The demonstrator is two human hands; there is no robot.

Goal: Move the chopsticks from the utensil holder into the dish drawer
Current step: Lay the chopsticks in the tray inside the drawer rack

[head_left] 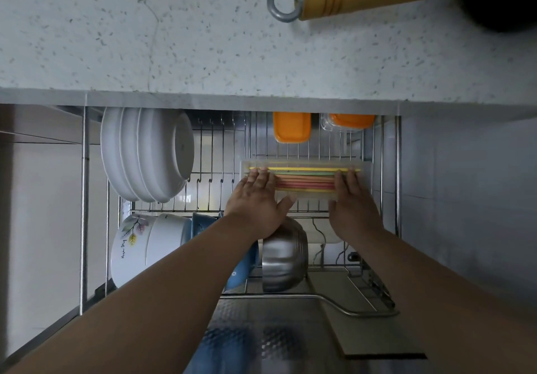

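Fingers: left hand point(255, 199) and right hand point(350, 199) lie flat, fingers together, pressed on the ends of the chopsticks point(305, 180).
Chopsticks: coloured sticks lying in a clear plastic tray point(366, 180) inside the wire drawer point(220, 158) (stick ends hidden under fingers).
Drawer: white bowls point(148, 152), steel bowl point(283, 257).
Above: speckled stone counter point(145, 39).
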